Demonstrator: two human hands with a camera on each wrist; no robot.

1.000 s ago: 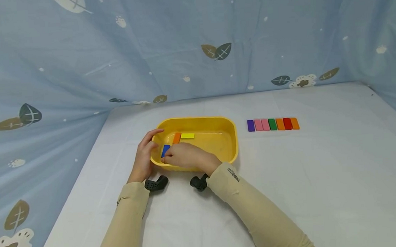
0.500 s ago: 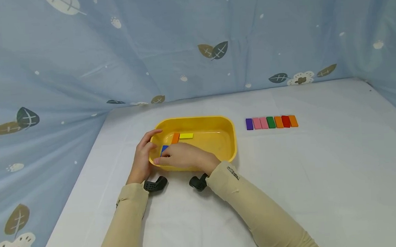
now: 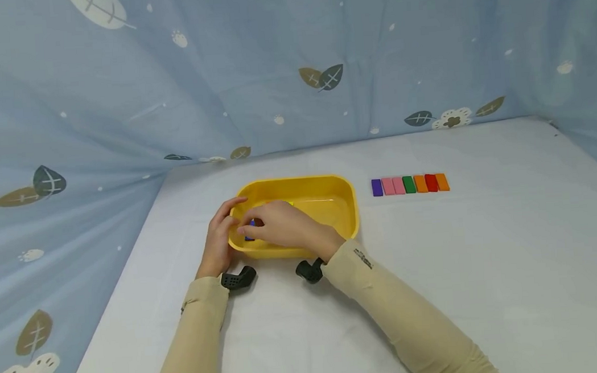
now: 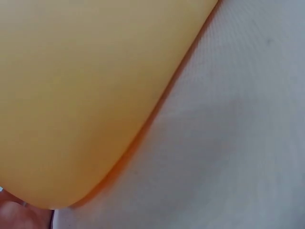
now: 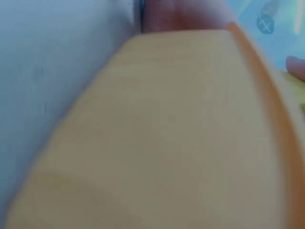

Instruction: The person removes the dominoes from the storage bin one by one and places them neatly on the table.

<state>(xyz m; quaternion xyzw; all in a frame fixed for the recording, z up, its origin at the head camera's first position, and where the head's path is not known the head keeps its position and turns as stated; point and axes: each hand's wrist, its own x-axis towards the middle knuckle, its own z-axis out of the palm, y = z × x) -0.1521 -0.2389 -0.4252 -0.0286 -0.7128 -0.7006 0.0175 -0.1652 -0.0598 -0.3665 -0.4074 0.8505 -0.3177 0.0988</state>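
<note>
A yellow plastic tub [image 3: 333, 244] stands on the white cloth. My left hand [image 3: 217, 243] grips its left end, fingers curved around the wall and rim. Inside the tub, near that end, my right hand [image 3: 282, 224] has its fingers curled and pinches a small blue block [image 3: 250, 236]. The block is partly covered by the thumb and appears tilted. A yellow block [image 3: 291, 203] barely shows behind the right hand, and an orange one is mostly hidden there. The tub wall [image 4: 81, 105] fills much of the left wrist view, and its outer side [image 5: 167, 129] fills the right one.
Right of the tub lies a straight row of flat blocks: purple [image 3: 377, 187], two pink [image 3: 393, 186], green [image 3: 408, 184], orange [image 3: 420, 183], red [image 3: 431, 182] and another orange. A blue patterned curtain [image 3: 269, 40] hangs behind and at the sides.
My right hand has shifted up and slightly right inside the tub, now covering most of the orange and yellow blocks. The blue block has tilted. My left hand keeps its place on the tub.
</note>
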